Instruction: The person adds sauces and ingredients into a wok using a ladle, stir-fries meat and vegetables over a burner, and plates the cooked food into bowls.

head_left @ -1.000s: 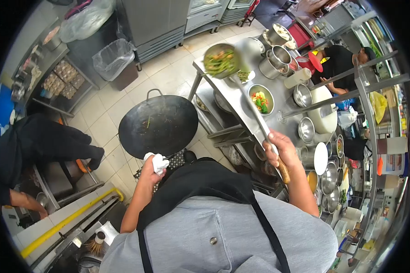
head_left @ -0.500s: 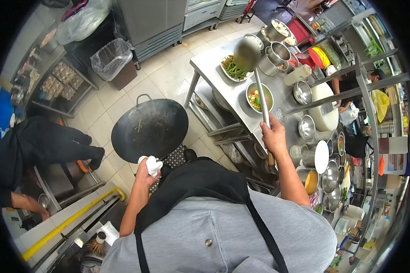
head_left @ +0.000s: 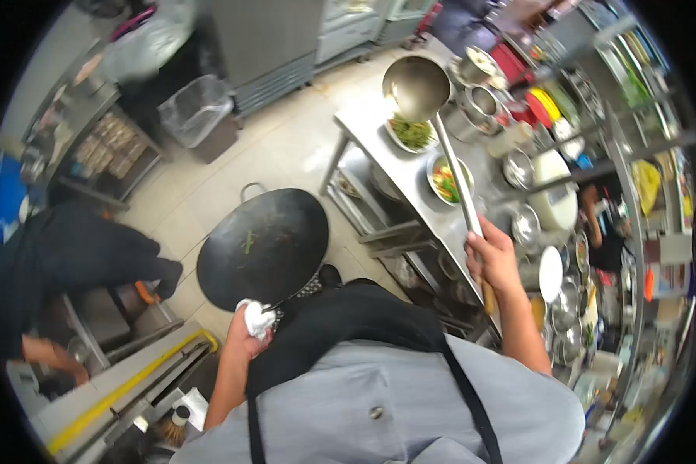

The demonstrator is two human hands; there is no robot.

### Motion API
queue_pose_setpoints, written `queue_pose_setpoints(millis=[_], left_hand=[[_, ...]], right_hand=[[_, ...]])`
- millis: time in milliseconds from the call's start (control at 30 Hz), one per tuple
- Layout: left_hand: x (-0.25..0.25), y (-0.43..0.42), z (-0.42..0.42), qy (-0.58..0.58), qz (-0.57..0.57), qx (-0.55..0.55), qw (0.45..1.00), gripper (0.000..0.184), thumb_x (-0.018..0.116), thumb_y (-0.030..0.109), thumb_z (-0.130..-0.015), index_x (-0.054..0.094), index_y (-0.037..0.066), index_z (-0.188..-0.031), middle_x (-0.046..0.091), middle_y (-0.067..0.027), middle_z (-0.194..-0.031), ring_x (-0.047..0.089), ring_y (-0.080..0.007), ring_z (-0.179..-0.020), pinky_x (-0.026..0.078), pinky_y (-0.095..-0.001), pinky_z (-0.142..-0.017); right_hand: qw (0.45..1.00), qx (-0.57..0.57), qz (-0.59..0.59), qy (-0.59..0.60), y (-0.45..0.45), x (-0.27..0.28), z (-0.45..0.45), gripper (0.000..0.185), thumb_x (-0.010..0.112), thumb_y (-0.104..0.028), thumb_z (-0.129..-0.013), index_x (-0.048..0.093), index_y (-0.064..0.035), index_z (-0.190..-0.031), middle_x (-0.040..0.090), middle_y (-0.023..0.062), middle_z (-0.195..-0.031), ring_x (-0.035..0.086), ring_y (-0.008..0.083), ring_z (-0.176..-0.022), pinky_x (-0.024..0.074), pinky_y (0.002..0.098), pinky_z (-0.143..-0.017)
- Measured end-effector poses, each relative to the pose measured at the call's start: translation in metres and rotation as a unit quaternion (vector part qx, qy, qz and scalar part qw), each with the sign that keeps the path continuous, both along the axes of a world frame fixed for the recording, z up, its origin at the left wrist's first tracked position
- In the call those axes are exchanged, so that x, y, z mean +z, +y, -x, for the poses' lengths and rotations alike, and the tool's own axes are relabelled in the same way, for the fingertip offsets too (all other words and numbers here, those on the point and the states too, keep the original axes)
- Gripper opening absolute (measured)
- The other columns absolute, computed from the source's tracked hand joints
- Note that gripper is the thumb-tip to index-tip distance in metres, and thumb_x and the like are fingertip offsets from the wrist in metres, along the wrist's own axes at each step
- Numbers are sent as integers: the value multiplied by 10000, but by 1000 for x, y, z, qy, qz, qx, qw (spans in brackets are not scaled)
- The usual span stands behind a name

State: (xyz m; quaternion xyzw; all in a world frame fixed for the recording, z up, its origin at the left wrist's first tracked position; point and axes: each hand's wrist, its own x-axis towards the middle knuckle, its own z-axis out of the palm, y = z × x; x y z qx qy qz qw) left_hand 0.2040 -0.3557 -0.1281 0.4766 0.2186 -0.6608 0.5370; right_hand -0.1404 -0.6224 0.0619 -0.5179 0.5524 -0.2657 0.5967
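My left hand (head_left: 247, 332) is closed around a bunched white cloth (head_left: 257, 317) at the near rim of a large black wok (head_left: 263, 247). A few green bits lie in the wok, which is otherwise bare inside. My right hand (head_left: 493, 259) grips the long handle of a big ladle (head_left: 417, 87), its round bowl raised over the far end of the steel table. Just under the ladle is a plate of green beans (head_left: 411, 134). Nearer to my right hand, a bowl of chopped vegetables (head_left: 445, 182) stands on the table, partly behind the ladle's handle.
The steel table (head_left: 367, 116) carries several metal bowls and pots on my right. A lined bin (head_left: 197, 124) stands ahead on the left. Another person in dark clothing (head_left: 77, 263) bends at the left; a second person (head_left: 603, 220) is beyond the shelf at right.
The ladle's bowl has turned so that its hollow inside shows. The wok and my left hand with the cloth have come a little nearer to my body. The whole view has shifted slightly.
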Motion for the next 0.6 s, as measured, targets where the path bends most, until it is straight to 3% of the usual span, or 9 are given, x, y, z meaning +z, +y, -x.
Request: queue_pose_setpoints(millis=[33, 67, 133, 167, 200, 300, 400, 467, 600], left_hand=[[-41, -3, -9, 56, 32, 32, 997, 241, 488, 385, -911, 607, 213, -790, 629, 8, -678, 606, -167, -541, 431, -292, -397], [-57, -26, -27, 89, 129, -14, 988, 257, 496, 384, -907, 605, 204, -758, 605, -3, -629, 566, -161, -489, 418, -292, -386], [-176, -86, -64, 100, 249, 30, 963, 225, 520, 347, -886, 600, 175, -765, 606, -23, -647, 542, -196, -489, 402, -302, -388], [-121, -112, -65, 92, 39, 32, 995, 221, 510, 332, -887, 606, 169, -775, 621, -33, -678, 550, -210, -517, 409, -302, -397], [-89, -111, -57, 47, 14, 2, 999, 223, 489, 334, -900, 615, 169, -819, 632, -37, -703, 582, -213, -561, 411, -289, -401], [-57, -91, -41, 14, 42, 43, 998, 184, 507, 316, -886, 615, 168, -872, 645, -32, -730, 641, -191, -608, 437, -274, -383], [-53, -69, -5, -126, 31, 31, 991, 184, 505, 279, -896, 599, 124, -927, 650, -52, -775, 645, -202, -615, 449, -307, -381], [-2, -46, 34, -210, -29, 26, 977, 168, 527, 225, -875, 587, 79, -930, 642, -72, -780, 641, -219, -608, 455, -341, -379], [-27, -58, 25, -215, -31, 10, 976, 294, 586, 187, -815, 539, 12, -1048, 630, -116, -787, 627, -262, -584, 465, -373, -378]], right_hand=[[994, 16, -96, -58, 1, 9, -15, 509, 554, -53, -902, 436, -34, -1397, 506, 30, -652, 422, 110, -384, 329, 245, -320], [992, 31, -121, -3, -1, 7, -36, 440, 560, -82, -915, 474, -20, -1342, 509, 32, -665, 423, 107, -394, 324, 241, -320], [980, 111, -163, -3, -17, -23, -80, 382, 588, -117, -915, 496, -7, -1269, 517, 34, -684, 431, 102, -415, 329, 242, -325], [972, 147, -183, -22, -24, -47, -94, 348, 609, -142, -910, 499, -11, -1214, 526, 35, -698, 435, 98, -432, 335, 241, -333], [969, 160, -188, 15, -18, -54, -112, 458, 618, -136, -902, 453, 22, -1299, 522, 36, -696, 437, 103, -432, 351, 248, -346], [960, 211, -172, 61, -22, -99, -145, 640, 608, -138, -903, 299, 82, -1419, 517, 37, -681, 459, 117, -436, 373, 269, -364], [952, 273, -106, 85, -26, -118, -167, 600, 570, -130, -914, 309, 104, -1401, 498, 40, -612, 454, 117, -417, 369, 275, -359], [947, 294, -116, 62, -25, -122, -174, 582, 575, -127, -913, 330, 114, -1383, 486, 41, -589, 442, 120, -406, 360, 273, -354], [922, 280, -268, -5, 1, -143, -196, 632, 613, -135, -908, 315, -32, -1456, 512, 57, -656, 470, 148, -429, 377, 292, -347]])
